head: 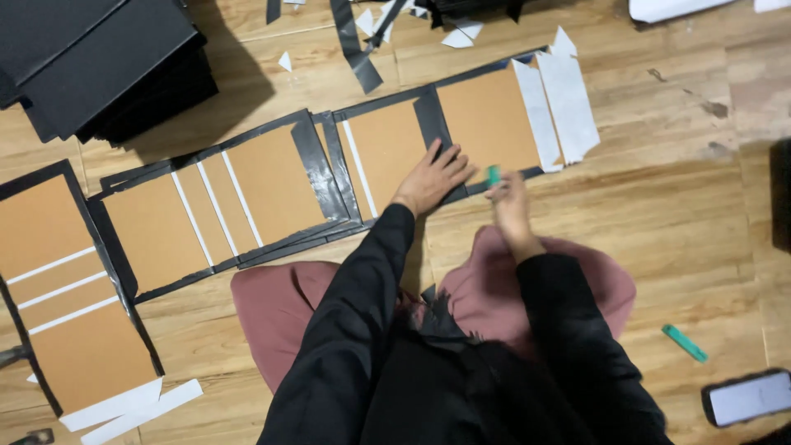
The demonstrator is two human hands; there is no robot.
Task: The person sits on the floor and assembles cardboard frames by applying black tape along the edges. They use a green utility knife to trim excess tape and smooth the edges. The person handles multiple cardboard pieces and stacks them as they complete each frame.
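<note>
- The left hand is pressing flat, fingers spread apart, on the brown cardboard panel edged in glossy black wrap lying on the wooden plank floor, at about twelve o'clock from the person's knees.
- The right hand is hovering just beside it at three o'clock, fingers pinched together on a small green plastic scraper at the panel's lower black edge.
- A second brown and black panel is lying at nine o'clock, overlapping the first.
- White paper backing strips are lying at two o'clock.
- A black stack of boards is sitting at ten o'clock.
- A second green scraper and a phone are lying at four o'clock.
</note>
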